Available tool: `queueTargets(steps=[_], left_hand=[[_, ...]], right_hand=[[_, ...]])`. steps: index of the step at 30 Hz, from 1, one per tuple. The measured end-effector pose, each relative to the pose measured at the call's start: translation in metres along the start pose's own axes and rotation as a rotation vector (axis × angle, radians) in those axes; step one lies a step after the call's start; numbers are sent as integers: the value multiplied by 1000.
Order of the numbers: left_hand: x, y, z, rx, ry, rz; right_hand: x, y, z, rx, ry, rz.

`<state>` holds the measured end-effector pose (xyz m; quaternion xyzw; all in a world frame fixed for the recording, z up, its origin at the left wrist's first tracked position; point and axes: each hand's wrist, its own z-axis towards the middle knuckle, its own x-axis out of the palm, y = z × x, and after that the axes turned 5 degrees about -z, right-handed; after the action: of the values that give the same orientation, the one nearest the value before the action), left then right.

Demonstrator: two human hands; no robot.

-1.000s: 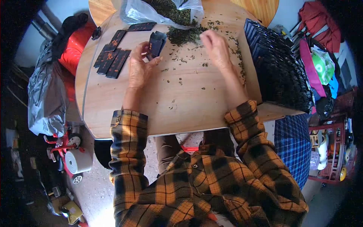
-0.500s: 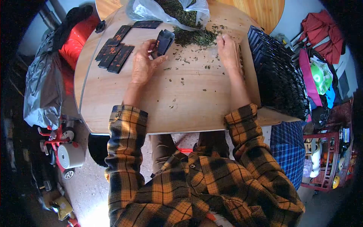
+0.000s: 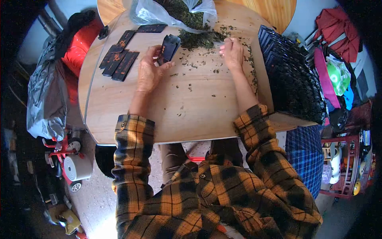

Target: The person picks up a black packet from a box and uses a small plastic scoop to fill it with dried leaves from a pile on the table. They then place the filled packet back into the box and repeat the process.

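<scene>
The clear plastic bag (image 3: pixel 153 14) of dried green leaves is cut off at the top edge. A person's left hand (image 3: pixel 149 72) holds a small black paper-like packet with orange markings (image 3: pixel 170 47) upright, thumb and fingers closed around its lower part; its inside is hidden. The packet is just left of a loose heap of dark green leaves (image 3: pixel 201 40) on the pale wooden round-edged table (image 3: pixel 179 123). The right hand (image 3: pixel 234 55), right of the heap, has fingers curled around a small see-through object (image 3: pixel 218 45), its shape unclear.
</scene>
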<state>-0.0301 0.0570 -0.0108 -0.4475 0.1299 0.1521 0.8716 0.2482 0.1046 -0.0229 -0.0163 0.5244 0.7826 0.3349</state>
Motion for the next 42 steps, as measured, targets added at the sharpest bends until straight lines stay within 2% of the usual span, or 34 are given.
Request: queueTargets(steps=[2, 6, 8, 14, 21, 25, 28, 30, 31, 33, 35, 37, 39, 42], left_hand=[[0, -2, 0, -20, 2, 2], [0, -8, -2, 2, 11, 20], [1, -4, -1, 13, 40, 10], [3, -7, -4, 28, 91, -20], [1, -11, -4, -48, 138, -47], [1, -12, -4, -47, 146, -62], [0, -15, -5, -62, 138, -48], [-2, -18, -4, -55, 169, 5], [-3, -20, -4, -57, 170, 5], [-4, -22, -4, -63, 205, 20], [-5, -23, -4, -75, 223, 21], [-7, -20, -4, -86, 241, 23], [-8, -15, -2, -152, 294, -47], [-9, -13, -2, -149, 322, -4]], right_hand=[[-4, 3, 0, -14, -83, -4], [-22, 30, -6, 63, -86, 75], [-25, 39, -5, 44, -87, 276], [-34, 78, -14, 58, 21, 500], [-36, 104, -28, 3, 135, 498], [-34, 110, -32, -61, 205, 362], [-33, 116, -37, -130, 214, 207], [-34, 122, -42, -364, 177, 27], [-34, 126, -44, -363, 178, 27], [-34, 134, -48, -510, 196, -130], [-30, 136, -51, -577, 197, -154], [-23, 134, -50, -798, 193, -166], [-24, 135, -53, -834, 198, -172], [-25, 136, -53, -847, 144, -236]])
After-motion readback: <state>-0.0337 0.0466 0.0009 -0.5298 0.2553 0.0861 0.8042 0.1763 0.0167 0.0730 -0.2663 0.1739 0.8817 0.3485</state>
